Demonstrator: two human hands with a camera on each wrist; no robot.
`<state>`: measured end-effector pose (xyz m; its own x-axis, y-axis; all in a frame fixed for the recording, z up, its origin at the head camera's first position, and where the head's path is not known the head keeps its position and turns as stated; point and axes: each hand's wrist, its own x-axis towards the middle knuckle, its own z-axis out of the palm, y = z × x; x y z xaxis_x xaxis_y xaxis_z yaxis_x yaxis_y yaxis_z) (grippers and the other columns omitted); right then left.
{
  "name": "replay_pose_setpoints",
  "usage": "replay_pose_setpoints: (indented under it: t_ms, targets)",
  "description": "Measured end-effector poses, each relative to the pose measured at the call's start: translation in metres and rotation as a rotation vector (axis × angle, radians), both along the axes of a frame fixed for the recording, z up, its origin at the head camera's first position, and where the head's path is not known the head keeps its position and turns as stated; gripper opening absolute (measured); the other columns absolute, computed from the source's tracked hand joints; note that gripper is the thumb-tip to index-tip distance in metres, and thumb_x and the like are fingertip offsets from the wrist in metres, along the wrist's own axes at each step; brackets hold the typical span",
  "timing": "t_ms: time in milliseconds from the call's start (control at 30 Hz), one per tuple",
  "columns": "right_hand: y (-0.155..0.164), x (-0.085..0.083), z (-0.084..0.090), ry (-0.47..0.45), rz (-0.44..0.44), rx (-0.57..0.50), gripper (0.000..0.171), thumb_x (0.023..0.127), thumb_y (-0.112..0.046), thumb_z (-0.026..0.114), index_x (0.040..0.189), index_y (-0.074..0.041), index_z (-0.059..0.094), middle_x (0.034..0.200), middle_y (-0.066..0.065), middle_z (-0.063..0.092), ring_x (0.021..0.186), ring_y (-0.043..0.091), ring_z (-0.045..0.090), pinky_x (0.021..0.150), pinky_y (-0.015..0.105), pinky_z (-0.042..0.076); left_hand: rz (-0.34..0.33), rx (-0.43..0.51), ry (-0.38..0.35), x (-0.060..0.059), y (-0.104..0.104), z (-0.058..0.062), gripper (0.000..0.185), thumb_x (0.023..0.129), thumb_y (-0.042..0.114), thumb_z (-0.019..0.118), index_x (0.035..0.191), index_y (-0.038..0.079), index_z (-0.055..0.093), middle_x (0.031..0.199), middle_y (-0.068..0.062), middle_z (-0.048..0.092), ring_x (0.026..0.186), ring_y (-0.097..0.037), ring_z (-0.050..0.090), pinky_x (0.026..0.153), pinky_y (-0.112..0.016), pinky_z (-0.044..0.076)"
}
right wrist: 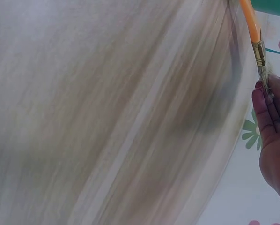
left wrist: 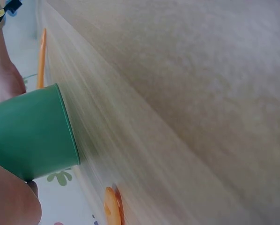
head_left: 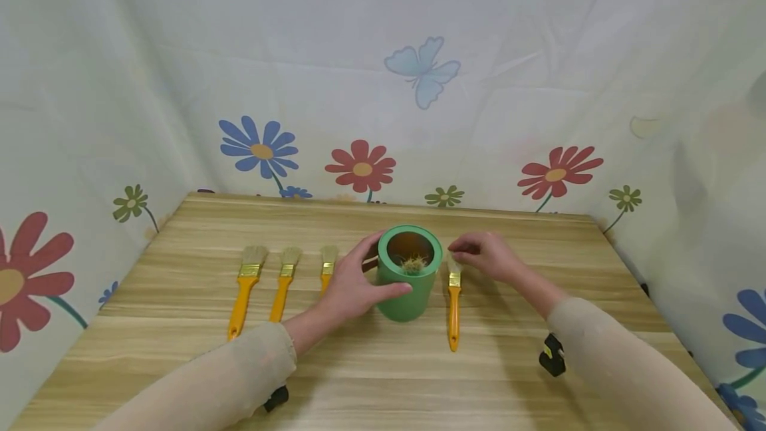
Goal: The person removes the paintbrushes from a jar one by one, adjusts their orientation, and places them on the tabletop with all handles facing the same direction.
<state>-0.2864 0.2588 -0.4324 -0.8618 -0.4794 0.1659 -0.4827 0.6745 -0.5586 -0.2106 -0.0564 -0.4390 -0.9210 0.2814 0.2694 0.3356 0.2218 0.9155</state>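
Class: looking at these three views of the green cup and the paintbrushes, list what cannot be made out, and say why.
- Head view: third yellow-handled brush, handle hidden behind the left hand.
- Head view: bristly contents of the round green cup, too small to identify.
- Right wrist view: right hand cut by the frame edge at the orange-handled brush; contact unclear.

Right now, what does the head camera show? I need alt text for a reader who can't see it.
A person's left hand grips a green cup standing on a wooden table, while the right hand touches the bristle end of an orange-handled brush lying to the cup's right. Three more brushes lie in a row on the left, before a flower-printed backdrop.
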Motion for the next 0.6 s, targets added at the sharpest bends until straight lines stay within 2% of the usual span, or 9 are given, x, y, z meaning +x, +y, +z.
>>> replay_pose_setpoints:
  t_ms: [333, 600]
  targets:
    - [-0.0015, -0.0071, -0.0064, 0.003, -0.016, 0.010, 0.015, 0.100, -0.006, 0.075, 0.113, 0.000, 0.079, 0.105, 0.011, 0.080, 0.094, 0.023, 0.074, 0.085, 0.044, 0.064, -0.006, -0.011, -0.004, -0.0008, -0.0011, -0.0003, 0.086, 0.080, 0.040, 0.097, 0.153, 0.037, 0.052, 0.142, 0.014, 0.063, 0.134, -0.014, 0.060, 0.113, -0.046, 0.052]
    - [-0.0045, -0.0103, -0.0100, 0.004, -0.037, 0.013, 0.016, 0.099, -0.008, 0.076, 0.113, -0.001, 0.080, 0.106, 0.011, 0.080, 0.096, 0.024, 0.075, 0.087, 0.044, 0.064, -0.006, -0.006, -0.007, 0.0009, -0.0010, -0.0005, 0.088, 0.079, 0.036, 0.098, 0.154, 0.035, 0.051, 0.143, 0.011, 0.063, 0.135, -0.017, 0.060, 0.114, -0.049, 0.051]
